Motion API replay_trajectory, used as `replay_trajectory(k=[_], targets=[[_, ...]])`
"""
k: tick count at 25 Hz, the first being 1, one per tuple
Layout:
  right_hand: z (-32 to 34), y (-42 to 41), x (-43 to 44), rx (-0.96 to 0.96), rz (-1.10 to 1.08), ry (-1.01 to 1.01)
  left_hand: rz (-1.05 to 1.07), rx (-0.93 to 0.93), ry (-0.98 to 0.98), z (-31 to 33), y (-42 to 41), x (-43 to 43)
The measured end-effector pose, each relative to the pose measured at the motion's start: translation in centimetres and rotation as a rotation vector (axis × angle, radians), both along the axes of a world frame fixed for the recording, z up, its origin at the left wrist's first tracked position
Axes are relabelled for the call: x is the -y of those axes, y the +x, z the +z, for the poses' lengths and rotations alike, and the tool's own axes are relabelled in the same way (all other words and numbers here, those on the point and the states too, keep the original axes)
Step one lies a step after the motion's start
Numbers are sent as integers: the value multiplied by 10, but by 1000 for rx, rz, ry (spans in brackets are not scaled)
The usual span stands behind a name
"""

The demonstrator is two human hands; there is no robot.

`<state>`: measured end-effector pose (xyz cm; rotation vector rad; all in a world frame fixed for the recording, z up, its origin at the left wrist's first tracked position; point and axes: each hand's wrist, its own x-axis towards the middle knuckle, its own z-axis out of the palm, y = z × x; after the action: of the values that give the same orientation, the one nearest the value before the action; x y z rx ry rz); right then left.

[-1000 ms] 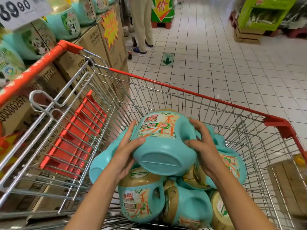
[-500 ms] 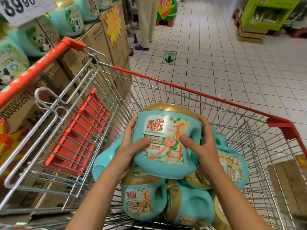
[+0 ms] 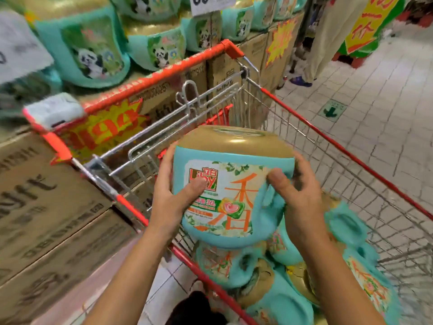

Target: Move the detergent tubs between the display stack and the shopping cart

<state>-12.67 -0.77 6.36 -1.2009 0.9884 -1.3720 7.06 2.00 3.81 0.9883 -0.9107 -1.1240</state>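
Fingers (image 3: 195, 187) of both hands wrapping one detergent tub (image 3: 225, 207), thumbs pressing flat on the front label, the rest curling behind out of view. Left hand (image 3: 171, 200) gripping at the tub's 9 o'clock, right hand (image 3: 302, 202) at 3, clamping both sides probably because the body is wide, rounded, slick plastic. Tub sitting upright, gold domed lid (image 3: 234, 144) up, hanging above the shopping cart (image 3: 339, 146). More teal tubs (image 3: 276, 299) lying jumbled in the wire basket at 6. At 10 o'clock the display stack (image 3: 93, 50), panda-label tubs sitting on cardboard boxes (image 3: 46, 207), is probably where this one is heading
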Motion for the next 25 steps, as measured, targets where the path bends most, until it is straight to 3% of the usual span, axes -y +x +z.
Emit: replay_trajectory(k=[5,13,19,25], targets=[[24,96,-23,37,341,-78,301,-77,-24,18,73,-92],[43,283,-137,106,830,-104,716,53,5,35,201,-284],[38,420,-267,176,1030,-51,924,197,72,45,302,-438],[52,533,-343,194,1111,-56,924,359,118,71,398,-528]])
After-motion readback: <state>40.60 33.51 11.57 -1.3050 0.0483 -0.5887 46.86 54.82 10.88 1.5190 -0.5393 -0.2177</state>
